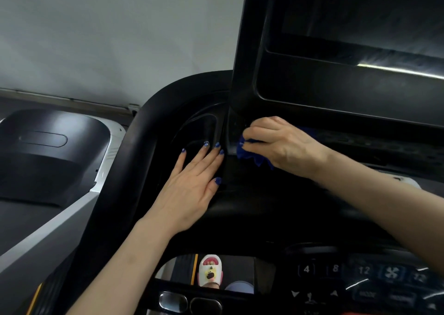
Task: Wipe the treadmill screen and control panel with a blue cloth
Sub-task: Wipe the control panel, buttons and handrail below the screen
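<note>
Blue cloth on the treadmill console

Right hand (281,144) grips the scrunched deep-blue cloth (249,155) below the screen (360,14); left hand (192,185) rests flat, fingers straight.

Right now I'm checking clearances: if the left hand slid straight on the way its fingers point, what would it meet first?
Probably the recessed side pocket of the console, just beyond the left hand; depth is unclear.
</note>
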`<state>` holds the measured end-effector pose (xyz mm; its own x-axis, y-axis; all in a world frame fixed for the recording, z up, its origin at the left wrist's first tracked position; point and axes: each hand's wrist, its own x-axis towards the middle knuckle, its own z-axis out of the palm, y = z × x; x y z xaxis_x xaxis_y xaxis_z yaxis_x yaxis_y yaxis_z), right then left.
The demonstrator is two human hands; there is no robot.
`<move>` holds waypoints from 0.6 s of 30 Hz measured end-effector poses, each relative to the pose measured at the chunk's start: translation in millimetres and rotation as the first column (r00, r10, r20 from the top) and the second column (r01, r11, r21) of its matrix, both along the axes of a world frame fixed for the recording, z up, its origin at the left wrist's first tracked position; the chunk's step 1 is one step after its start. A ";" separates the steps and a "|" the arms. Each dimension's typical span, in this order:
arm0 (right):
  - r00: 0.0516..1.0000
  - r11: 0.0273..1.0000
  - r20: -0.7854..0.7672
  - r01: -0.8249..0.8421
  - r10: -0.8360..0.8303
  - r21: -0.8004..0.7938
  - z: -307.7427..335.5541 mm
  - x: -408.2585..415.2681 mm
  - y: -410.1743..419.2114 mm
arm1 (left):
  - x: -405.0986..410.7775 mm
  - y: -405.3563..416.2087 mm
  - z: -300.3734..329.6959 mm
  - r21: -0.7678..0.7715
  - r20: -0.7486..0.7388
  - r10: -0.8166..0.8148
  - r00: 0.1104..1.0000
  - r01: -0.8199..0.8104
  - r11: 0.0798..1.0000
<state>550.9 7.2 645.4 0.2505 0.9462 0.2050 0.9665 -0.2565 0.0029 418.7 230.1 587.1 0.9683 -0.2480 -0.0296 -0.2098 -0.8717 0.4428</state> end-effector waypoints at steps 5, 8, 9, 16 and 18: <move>0.999 1.000 -0.038 -0.022 0.021 -0.019 0.3 -4.2 2.5 | 0.7 -1.4 -0.3 0.019 0.011 0.001 1.000 -0.001 1.000; 0.999 0.999 0.000 0.036 -0.036 -0.028 5.3 -4.9 -10.1 | 1.9 -2.6 2.0 0.013 0.027 -0.010 1.000 0.010 1.000; 0.996 0.997 0.035 0.078 -0.077 -0.024 5.0 -8.9 -10.6 | 2.7 -3.6 2.9 0.012 0.029 -0.016 0.999 0.015 1.000; 0.891 0.890 0.032 0.450 -0.453 0.070 -4.4 -42.0 -0.6 | 10.1 -6.0 3.3 0.024 0.059 -0.037 0.998 0.036 0.999; 0.891 0.888 0.003 0.451 -0.453 0.096 -8.0 -41.0 6.9 | 10.5 -4.6 1.6 0.024 0.061 -0.040 0.997 0.038 0.999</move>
